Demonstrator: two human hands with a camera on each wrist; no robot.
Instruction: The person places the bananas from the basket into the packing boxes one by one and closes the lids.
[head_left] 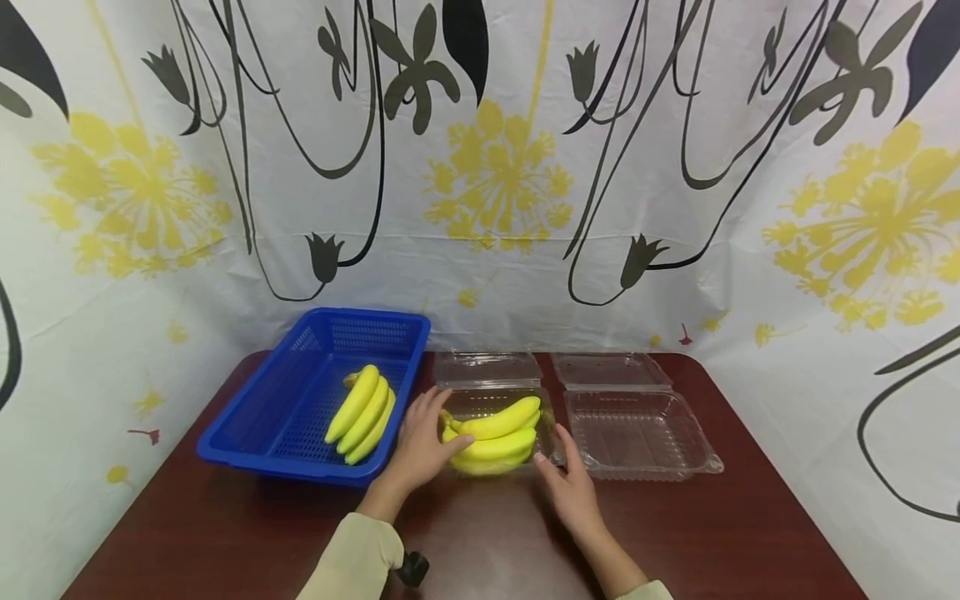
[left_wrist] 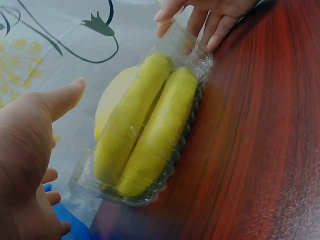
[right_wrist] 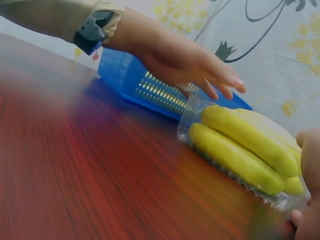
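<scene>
A bunch of yellow bananas (head_left: 491, 437) lies in a clear plastic clamshell box (head_left: 551, 408) whose lid is folded back. At the box's left side is my left hand (head_left: 423, 442), its thumb stretched toward the bananas and its fingers extended along the edge. In the left wrist view that thumb (left_wrist: 65, 100) stands apart from the fruit. My right hand (head_left: 573, 492) is at the box's right end, with thumb and fingers spread and fairly straight. Through the clear wall in the left wrist view, some fingers (left_wrist: 212, 27) of the right hand show behind the box end.
To the left stands a blue perforated basket (head_left: 258, 417) with another bunch of bananas (head_left: 363, 414) inside. A second clear clamshell box (head_left: 637, 433) lies open on the right. Everything sits on a dark red-brown table (head_left: 697, 533) before a flower-patterned cloth (head_left: 510, 308).
</scene>
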